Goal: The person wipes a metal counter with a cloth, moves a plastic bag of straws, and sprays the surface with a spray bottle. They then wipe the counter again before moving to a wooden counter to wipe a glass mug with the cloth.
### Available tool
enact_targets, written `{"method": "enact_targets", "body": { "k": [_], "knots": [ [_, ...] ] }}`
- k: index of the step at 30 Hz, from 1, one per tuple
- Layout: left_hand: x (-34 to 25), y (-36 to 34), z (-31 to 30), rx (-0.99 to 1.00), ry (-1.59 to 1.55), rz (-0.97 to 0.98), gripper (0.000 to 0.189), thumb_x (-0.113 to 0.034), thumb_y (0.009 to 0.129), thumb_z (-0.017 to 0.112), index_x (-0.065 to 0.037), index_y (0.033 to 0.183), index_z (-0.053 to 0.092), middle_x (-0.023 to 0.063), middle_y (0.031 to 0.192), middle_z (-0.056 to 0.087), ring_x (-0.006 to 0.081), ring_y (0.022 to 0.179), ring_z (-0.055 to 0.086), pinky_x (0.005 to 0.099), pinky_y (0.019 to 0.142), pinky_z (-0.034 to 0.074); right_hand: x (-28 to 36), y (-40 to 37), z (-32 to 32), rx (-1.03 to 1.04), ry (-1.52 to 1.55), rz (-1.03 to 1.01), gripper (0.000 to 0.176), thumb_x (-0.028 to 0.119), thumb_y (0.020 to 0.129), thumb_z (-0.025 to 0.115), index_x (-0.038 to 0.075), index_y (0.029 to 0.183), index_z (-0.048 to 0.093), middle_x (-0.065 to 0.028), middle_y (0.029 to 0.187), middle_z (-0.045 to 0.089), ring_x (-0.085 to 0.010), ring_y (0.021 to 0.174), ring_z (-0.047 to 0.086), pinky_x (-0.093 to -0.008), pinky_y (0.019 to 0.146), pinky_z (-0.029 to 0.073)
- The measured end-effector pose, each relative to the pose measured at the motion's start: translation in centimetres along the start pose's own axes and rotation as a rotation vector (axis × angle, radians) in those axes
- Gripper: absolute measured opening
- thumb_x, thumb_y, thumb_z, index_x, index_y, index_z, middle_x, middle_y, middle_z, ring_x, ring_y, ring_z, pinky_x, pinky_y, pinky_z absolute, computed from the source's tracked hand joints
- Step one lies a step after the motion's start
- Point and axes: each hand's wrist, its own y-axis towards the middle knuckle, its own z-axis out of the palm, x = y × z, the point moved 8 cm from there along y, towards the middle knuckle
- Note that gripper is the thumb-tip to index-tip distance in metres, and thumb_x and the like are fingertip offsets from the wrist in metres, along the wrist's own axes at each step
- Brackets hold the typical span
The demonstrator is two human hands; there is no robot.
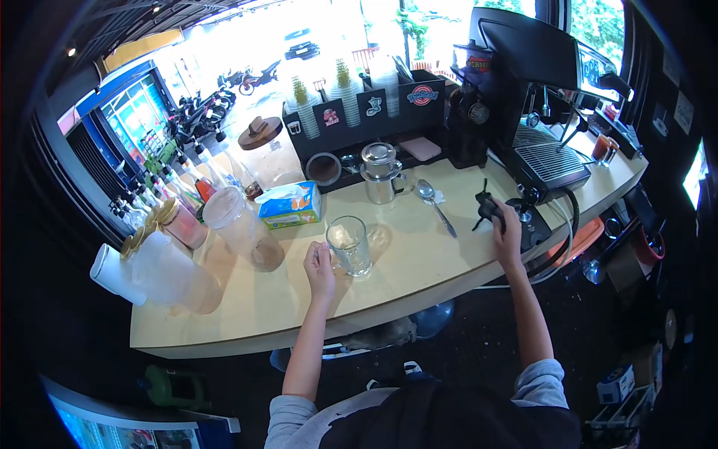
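Note:
In the head view, my left hand (319,263) is closed around the handle of a clear glass mug (349,247) standing on the counter. My right hand (508,233), fingers wrapped, grips a small black object with thin prongs (485,208) above the counter's right part; its exact kind does not show. Between my hands a metal spoon (437,206) lies on a bit of white tissue. Behind the mug stands a metal drip coffee filter (379,156) on top of a metal cup (383,185).
Left of the mug are a tissue box (291,205), a plastic jar with brown powder (243,228), more jars and several syrup bottles (202,179). A black cup organizer (366,108) lines the back. An espresso machine (550,142) and its hose occupy the right.

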Motion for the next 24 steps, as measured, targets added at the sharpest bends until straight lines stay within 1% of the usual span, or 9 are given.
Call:
{"method": "enact_targets", "body": {
  "k": [3,5,6,8,12,14,18,20,24],
  "knots": [
    [0.5,-0.5,-0.2,0.014,0.061,0.003,0.024,-0.017,0.095,0.052,-0.008,0.076,0.042,-0.0044,0.067,0.036,0.0043,0.061,0.033,0.0222,0.055,0.028,-1.3,0.2,3.2,0.178,-0.259,0.056,0.042,0.002,0.078,0.059,0.003,0.12,0.054,-0.0144,0.116,0.054,-0.0332,0.111,0.05,-0.0431,0.096,0.036],
    [0.8,-0.7,-0.4,-0.004,-0.059,0.034,0.013,-0.016,0.094,0.054,-0.006,0.095,0.046,-0.0007,0.084,0.044,0.0072,0.076,0.042,0.0218,0.067,0.038,-0.9,1.0,5.0,0.177,-0.266,0.0,0.044,0.007,0.077,0.061,0.003,0.12,0.054,-0.0141,0.118,0.053,-0.0329,0.112,0.048,-0.0451,0.097,0.035],
    [0.8,-0.9,-0.5,-0.007,-0.06,0.038,0.013,-0.016,0.094,0.054,-0.006,0.095,0.046,-0.0007,0.084,0.044,0.0072,0.076,0.042,0.0218,0.067,0.038,-0.3,1.6,6.1,0.176,-0.272,-0.053,0.046,0.011,0.076,0.064,0.003,0.12,0.054,-0.0138,0.12,0.052,-0.0326,0.114,0.047,-0.0472,0.098,0.034],
    [0.8,-1.6,-1.2,-0.038,-0.026,0.043,0.026,-0.015,0.093,0.055,-0.005,0.113,0.042,0.0038,0.102,0.045,0.0115,0.097,0.044,0.0246,0.082,0.041,0.3,3.6,8.4,0.193,-0.196,-0.058,0.045,0.018,0.077,0.066,0.003,0.119,0.056,-0.0146,0.117,0.053,-0.0319,0.114,0.048,-0.0479,0.098,0.034],
    [0.2,-2.4,-2.4,-0.055,0.018,0.044,0.032,-0.014,0.091,0.056,-0.004,0.118,0.041,0.0056,0.109,0.044,0.0137,0.105,0.043,0.0269,0.088,0.04,-0.7,6.3,13.1,0.395,-0.459,0.218,0.039,0.027,0.08,0.066,0.003,0.11,0.062,-0.0157,0.113,0.056,-0.0302,0.118,0.048,-0.0491,0.096,0.035],
    [-0.4,-2.8,-2.7,-0.077,0.047,0.06,0.033,-0.012,0.089,0.057,-0.004,0.117,0.041,0.0067,0.11,0.045,0.0151,0.107,0.043,0.03,0.088,0.038,-2.0,6.6,14.8,0.566,-0.386,0.362,0.031,0.02,0.08,0.064,0.0,0.103,0.062,-0.0166,0.109,0.059,-0.0335,0.103,0.058,-0.0477,0.089,0.042],
    [-1.7,-3.5,-2.7,-0.136,0.165,0.099,0.03,-0.009,0.088,0.054,-0.003,0.116,0.042,0.0081,0.111,0.045,0.0179,0.106,0.044,0.0295,0.092,0.035,-1.9,7.9,15.4,0.492,-0.227,0.266,0.029,0.015,0.077,0.064,-0.002,0.099,0.059,-0.0193,0.107,0.059,-0.0384,0.093,0.06,-0.045,0.082,0.047],
    [-2.0,-3.9,-3.0,-0.212,0.124,0.115,0.033,-0.008,0.086,0.057,-0.003,0.115,0.043,0.0082,0.111,0.045,0.0187,0.106,0.044,0.0301,0.092,0.034,0.4,9.1,13.3,0.262,-0.391,0.084,0.029,0.008,0.072,0.062,-0.003,0.099,0.056,-0.0213,0.104,0.06,-0.0413,0.091,0.059,-0.0432,0.078,0.049],
    [-2.9,-5.5,-3.0,-0.254,0.239,0.216,0.043,-0.012,0.08,0.065,-0.005,0.116,0.041,0.0081,0.111,0.047,0.0192,0.107,0.045,0.0329,0.087,0.036,3.8,10.3,11.4,0.219,-0.392,0.111,0.034,-0.001,0.074,0.057,0.001,0.108,0.054,-0.0202,0.1,0.061,-0.0388,0.09,0.061,-0.0438,0.077,0.05]
  ]
}}
